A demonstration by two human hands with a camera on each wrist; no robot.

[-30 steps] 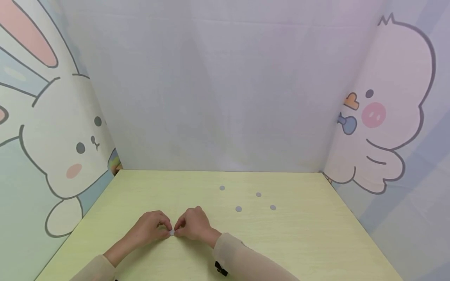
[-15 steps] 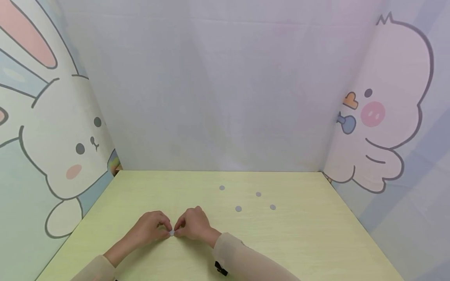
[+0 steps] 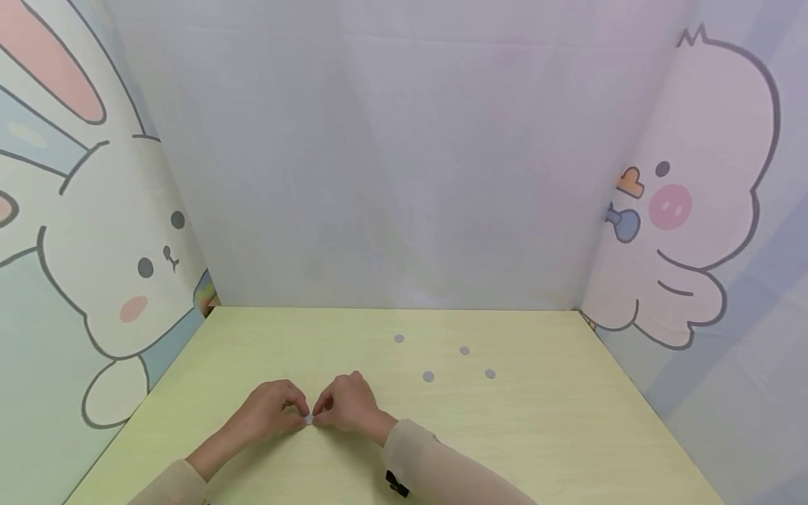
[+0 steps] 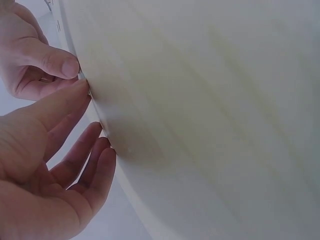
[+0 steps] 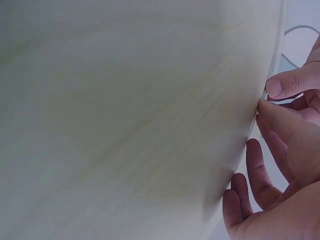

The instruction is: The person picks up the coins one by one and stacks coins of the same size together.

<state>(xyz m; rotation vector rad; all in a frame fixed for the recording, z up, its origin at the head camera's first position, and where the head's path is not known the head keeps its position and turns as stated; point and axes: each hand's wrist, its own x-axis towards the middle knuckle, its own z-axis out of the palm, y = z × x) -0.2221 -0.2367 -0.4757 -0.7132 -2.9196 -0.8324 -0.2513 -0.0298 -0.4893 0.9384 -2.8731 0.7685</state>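
A small light-grey round disc [image 3: 308, 419] lies on the table between the two hands. My left hand [image 3: 271, 409] pinches its left edge with thumb and forefinger. From the other side, my right hand [image 3: 349, 402] pinches the right edge, so much of the disc is covered. In the left wrist view, the fingertips of the left hand [image 4: 50, 155] meet the tabletop close to those of the right hand [image 4: 35, 57]. The right wrist view has the right hand [image 5: 295, 165] low over the table, and the disc can hardly be made out there.
Several similar discs lie spread out farther back and to the right, such as the nearest grey disc [image 3: 428, 376] and the rightmost one [image 3: 490, 374]. The pale yellow table [image 3: 536, 435] ends at a plain cloth backdrop [image 3: 404, 175]. Cartoon-printed cloths flank both sides.
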